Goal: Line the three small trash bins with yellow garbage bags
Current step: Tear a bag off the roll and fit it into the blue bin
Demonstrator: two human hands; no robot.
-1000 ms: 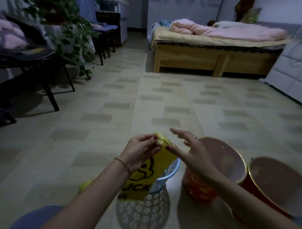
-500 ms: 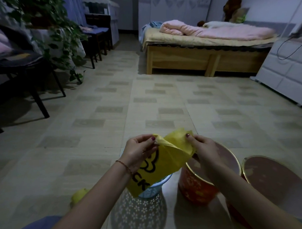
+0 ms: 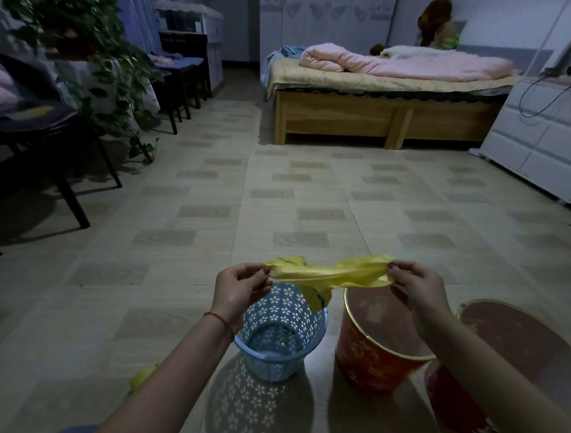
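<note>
left hand [image 3: 237, 291] and right hand [image 3: 415, 284] each pinch one end of a yellow garbage bag [image 3: 331, 273], stretched level between them in the air above the bins. blue perforated plastic bin [image 3: 279, 333] stands on the tiled floor [image 3: 182, 252] below the left end, unlined. red bin [image 3: 376, 342] just beside it, second red bin [image 3: 522, 354] at right; both bare inside.

Trash bins: three in total, one blue perforated bin [image 3: 283, 333] and two red bins (nearer-centre red bin [image 3: 376, 352], right-edge red bin [image 3: 509, 354]). Yellow garbage bags: one stretched bag [image 3: 331, 273], plus one yellow bundle [image 3: 142, 376] (content unclear). Hands: two.
</note>
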